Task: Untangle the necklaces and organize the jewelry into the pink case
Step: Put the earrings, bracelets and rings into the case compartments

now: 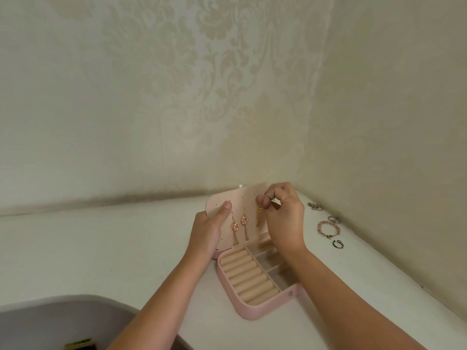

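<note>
Beyond sink (pixel 50 314), earring-hanging step: clasping pink case (pixel 242 311) panel (pixel 249 195) with left grip (pixel 209 223), pinching gold earring (pixel 259 215) with right grip (pixel 283 213). Next, likely: thread it through panel.

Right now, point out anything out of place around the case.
A beaded bracelet, rings and a small metal cluster lie loose on the counter, right of the pink case, not inside it. Nothing looks damaged.

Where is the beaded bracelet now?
Head view, right side: the beaded bracelet lies on the white counter by the wall, between small metal rings, right of the open pink case.
</note>
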Motion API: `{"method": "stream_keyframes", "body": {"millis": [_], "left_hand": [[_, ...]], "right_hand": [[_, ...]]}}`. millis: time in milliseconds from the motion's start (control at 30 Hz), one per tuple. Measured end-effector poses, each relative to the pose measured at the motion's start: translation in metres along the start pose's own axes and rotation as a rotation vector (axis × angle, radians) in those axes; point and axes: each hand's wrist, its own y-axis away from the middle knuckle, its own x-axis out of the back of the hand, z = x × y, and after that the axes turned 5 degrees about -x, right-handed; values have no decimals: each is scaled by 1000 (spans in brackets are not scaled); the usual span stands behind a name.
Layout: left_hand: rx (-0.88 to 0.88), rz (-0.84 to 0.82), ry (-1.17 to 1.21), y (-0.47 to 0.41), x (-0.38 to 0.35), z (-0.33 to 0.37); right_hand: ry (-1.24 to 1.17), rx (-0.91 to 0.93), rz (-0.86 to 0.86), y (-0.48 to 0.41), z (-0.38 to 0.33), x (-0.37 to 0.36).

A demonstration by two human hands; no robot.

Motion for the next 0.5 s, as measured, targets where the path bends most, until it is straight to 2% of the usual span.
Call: {"method": "stream_keyframes", "body": {"millis": [167, 300, 500], "left_hand": [[-17, 6, 24, -2, 1, -1], [-10, 5, 25, -1, 1, 0], [-16, -15, 19, 1, 1, 1]], "right_hand": [[63, 53, -46, 1, 2, -3], [126, 25, -61, 2, 6, -2], [9, -109, -125, 1, -1, 9]]}}
